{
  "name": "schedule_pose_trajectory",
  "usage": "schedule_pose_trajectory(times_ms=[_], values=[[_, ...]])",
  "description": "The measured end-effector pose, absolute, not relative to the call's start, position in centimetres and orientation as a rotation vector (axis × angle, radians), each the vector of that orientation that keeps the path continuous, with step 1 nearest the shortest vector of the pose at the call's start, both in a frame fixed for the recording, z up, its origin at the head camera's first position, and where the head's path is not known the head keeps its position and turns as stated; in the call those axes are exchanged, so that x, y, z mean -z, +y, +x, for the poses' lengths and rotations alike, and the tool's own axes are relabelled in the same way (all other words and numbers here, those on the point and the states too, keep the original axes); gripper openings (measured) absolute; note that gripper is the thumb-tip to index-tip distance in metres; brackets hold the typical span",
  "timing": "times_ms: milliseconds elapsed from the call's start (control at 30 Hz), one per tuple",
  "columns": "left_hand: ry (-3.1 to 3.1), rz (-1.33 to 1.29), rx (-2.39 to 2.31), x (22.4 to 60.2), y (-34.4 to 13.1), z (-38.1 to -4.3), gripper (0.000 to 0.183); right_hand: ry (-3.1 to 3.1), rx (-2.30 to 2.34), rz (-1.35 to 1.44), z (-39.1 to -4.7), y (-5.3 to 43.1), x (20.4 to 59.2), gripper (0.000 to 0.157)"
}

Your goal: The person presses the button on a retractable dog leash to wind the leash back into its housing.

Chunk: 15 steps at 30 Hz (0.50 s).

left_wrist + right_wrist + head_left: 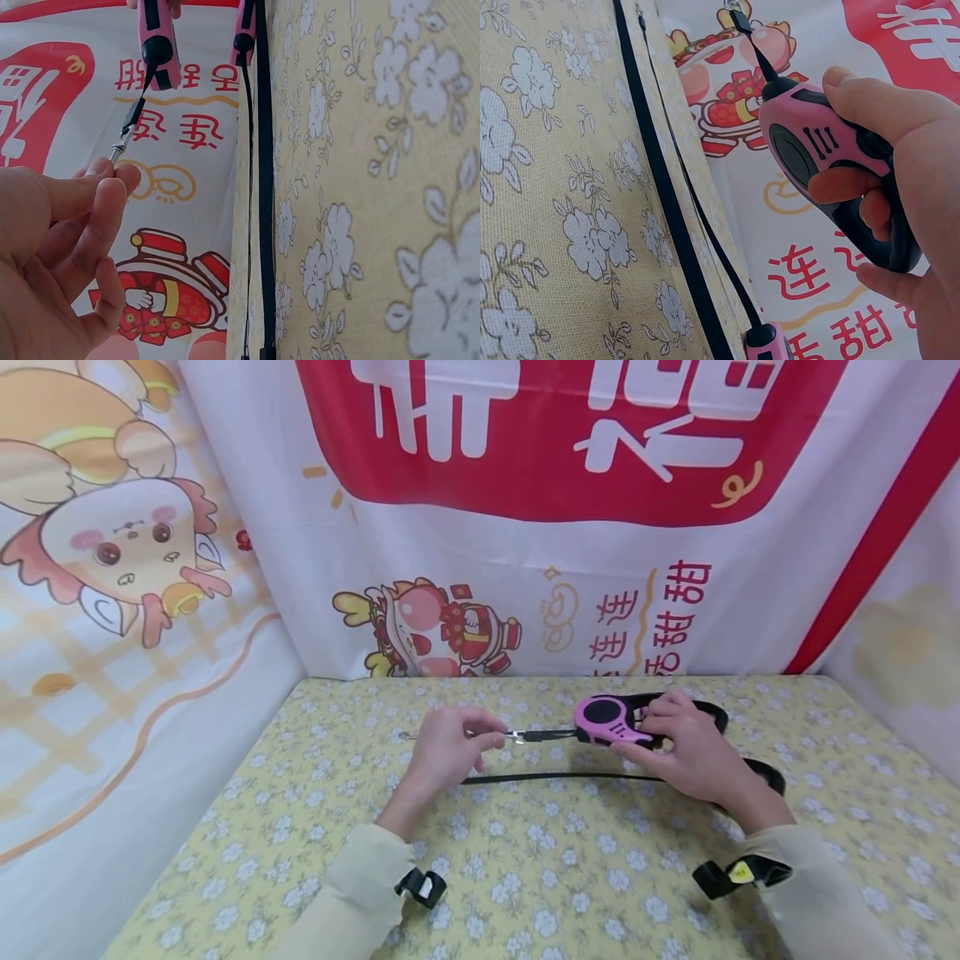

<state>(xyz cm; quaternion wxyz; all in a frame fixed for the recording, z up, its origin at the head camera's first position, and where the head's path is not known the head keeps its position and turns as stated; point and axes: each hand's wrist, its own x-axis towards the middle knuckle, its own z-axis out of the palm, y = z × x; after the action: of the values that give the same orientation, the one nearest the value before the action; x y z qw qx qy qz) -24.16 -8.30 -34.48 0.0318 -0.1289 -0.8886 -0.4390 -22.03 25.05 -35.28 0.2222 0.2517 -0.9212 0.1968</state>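
Holding up a pink-and-black leash [603,716] by both ends over a flowered tablecloth [540,877].
At left, pinching a small metal clip [120,142] between thumb and fingertips of the left hand [450,739], with the other fingers loosely bent; then, in the middle, a short run of black cord [551,736]; at right, gripping the handle [902,255] with the right hand [686,747]. Apparently at the step of drawing cord out or easing it back in; impossible to tell which. For the next move, probably needing a firm grip on the handle and a steady, straight hold on the clip. In count: two hands, one clip in hand, one wider black strap [265,180] along the tablecloth, two leashes, including a second leash [776,349] near the strap.
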Motion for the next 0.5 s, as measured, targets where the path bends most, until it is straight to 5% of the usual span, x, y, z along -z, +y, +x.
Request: schedule_pose_trajectory(times_ms=[500], values=[[-2.756, -0.420, 1.349, 34.72, -8.08, -24.09, 0.010, -2.525, -0.536, 0.708, -21.93, 24.70, 35.42, 0.022]])
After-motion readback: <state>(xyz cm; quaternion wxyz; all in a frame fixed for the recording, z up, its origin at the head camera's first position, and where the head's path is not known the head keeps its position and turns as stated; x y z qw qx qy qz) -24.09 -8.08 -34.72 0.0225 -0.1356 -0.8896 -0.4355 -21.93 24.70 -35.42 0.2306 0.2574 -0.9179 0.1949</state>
